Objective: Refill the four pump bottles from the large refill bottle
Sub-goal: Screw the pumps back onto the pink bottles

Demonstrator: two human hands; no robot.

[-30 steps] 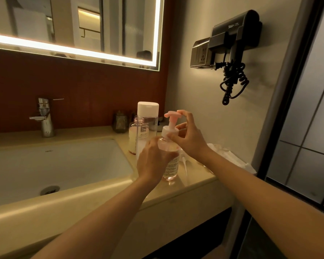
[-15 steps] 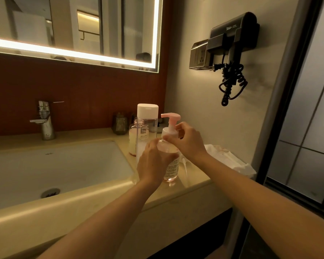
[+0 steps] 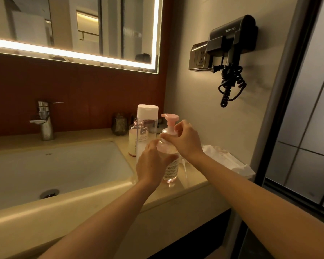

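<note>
Left hand (image 3: 150,165) wraps the round clear plastic pump bottle with the pink spout (image 3: 171,170), and right hand (image 3: 186,142) pinches its collar. It stands on the glossy beige stone counter (image 3: 176,195) near the front edge. The tall clear white-capped refill bottle (image 3: 147,126) is just behind it, with a crumpled white cloth (image 3: 230,162) off to the right.

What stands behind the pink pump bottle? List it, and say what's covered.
Just behind the pump bottle stands a tall clear bottle with a white cap; beside it, a smaller uncapped bottle. The left hand covers the tall bottle's base.
</note>
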